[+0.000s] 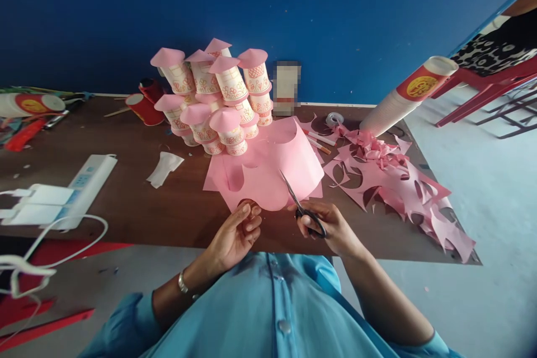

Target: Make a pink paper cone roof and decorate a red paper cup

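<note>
A large sheet of pink paper (268, 179) with rounded cut-outs along its edge lies in front of me, its right side curling up. My left hand (235, 235) is closed at the sheet's near left edge, thumb and curled fingers against the paper; the exact grip is partly hidden. Black-handled scissors (310, 221) are in my right hand (331, 226), fingers through the handles. Their blades point up and away, over the sheet's near right part. Just beyond the sheet stands a cluster of decorated paper cups (232, 86) with pink cone roofs, stacked like towers.
Pink paper scraps (403, 184) spread over the table's right side. Behind them lean stacked paper cups (406, 95), near a tape roll (334, 118) and markers (319, 142). Leftward are a white power strip (90, 184), crumpled tissue (165, 169) and red cups (145, 109). A blue wall rises behind.
</note>
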{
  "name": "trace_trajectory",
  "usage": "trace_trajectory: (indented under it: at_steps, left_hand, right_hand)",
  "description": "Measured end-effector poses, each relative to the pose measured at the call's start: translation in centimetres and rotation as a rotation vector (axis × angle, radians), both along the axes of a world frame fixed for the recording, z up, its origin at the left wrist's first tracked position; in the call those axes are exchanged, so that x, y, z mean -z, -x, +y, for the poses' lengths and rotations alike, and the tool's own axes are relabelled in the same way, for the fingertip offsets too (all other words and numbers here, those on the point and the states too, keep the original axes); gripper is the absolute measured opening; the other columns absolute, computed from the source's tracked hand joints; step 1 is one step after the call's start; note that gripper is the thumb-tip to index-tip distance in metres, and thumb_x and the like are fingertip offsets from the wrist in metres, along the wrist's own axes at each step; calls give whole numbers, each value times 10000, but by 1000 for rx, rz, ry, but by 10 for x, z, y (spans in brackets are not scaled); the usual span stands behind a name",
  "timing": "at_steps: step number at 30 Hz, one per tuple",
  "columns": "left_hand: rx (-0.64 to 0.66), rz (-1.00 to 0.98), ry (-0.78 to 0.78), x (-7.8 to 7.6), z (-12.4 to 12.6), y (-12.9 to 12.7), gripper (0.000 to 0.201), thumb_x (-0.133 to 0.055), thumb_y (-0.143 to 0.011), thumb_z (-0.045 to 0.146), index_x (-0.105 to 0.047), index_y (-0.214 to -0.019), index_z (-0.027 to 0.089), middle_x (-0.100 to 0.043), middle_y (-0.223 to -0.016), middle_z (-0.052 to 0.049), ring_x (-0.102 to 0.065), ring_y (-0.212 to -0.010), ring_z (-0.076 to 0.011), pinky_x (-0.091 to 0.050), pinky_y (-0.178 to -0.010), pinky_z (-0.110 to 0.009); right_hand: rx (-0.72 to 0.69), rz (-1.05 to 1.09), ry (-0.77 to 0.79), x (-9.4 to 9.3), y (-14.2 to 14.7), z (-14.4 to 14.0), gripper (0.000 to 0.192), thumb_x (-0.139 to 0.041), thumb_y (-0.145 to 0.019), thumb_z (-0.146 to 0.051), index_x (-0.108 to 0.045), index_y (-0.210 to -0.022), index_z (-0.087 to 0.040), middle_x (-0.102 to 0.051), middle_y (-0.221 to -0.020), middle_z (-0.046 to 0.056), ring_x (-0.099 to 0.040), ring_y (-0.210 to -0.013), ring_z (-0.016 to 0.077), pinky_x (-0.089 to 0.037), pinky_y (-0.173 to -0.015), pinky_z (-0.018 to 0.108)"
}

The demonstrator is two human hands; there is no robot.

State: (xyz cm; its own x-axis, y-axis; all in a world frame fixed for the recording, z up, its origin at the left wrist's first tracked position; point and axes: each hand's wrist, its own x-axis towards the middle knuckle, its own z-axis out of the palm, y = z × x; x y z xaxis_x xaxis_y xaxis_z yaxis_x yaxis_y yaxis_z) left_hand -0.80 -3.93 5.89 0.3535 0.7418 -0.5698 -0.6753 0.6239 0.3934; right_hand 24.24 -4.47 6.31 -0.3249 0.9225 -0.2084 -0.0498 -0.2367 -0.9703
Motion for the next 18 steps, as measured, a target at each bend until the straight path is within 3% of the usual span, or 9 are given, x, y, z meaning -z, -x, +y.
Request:
trace_trajectory:
  at_steps: [5, 11, 15, 18]
  left_hand:
    - [-13, -17, 45, 2, 3, -11, 621, -1041, -688, 307, -431, -738, 198, -447, -712, 77, -319, -506, -22, -282, -417, -138]
    - [-77, 315, -160, -3, 9, -19, 678, -1051, -627, 468, -427, -678, 208, -450, -628, 79, -350, -512, -42, -334, -488, -201]
    - [45, 631, -324, 2, 15, -17, 714, -916, -792, 610, -354, -571, 229, -334, -520, 68, -314, -507, -78, -326, -526, -278]
    - [141, 786, -455, 8, 16, -13, 689, -807, -892, 623, -384, -512, 235, -337, -484, 37, -332, -509, -109, -329, -549, -318]
  right_hand:
    - [1, -1, -12, 3, 0, -4, 639, -772, -898, -802, -687, -797, -176, -593, -624, -2, -449, -543, 111, -338, -514, 273]
    - [-7, -55, -57, -1, 1, -5, 632, -775, -897, -800, -629, -763, -200, -555, -629, -9, -424, -574, 118, -334, -540, 284]
    - [19, -119, -64, 0, 5, -8, 637, -825, -851, -798, -620, -735, -206, -486, -635, -27, -369, -584, 113, -315, -529, 276]
    - [52, -120, -34, 6, 7, -13, 633, -846, -822, -807, -662, -767, -203, -439, -640, -34, -351, -595, 115, -314, -515, 267]
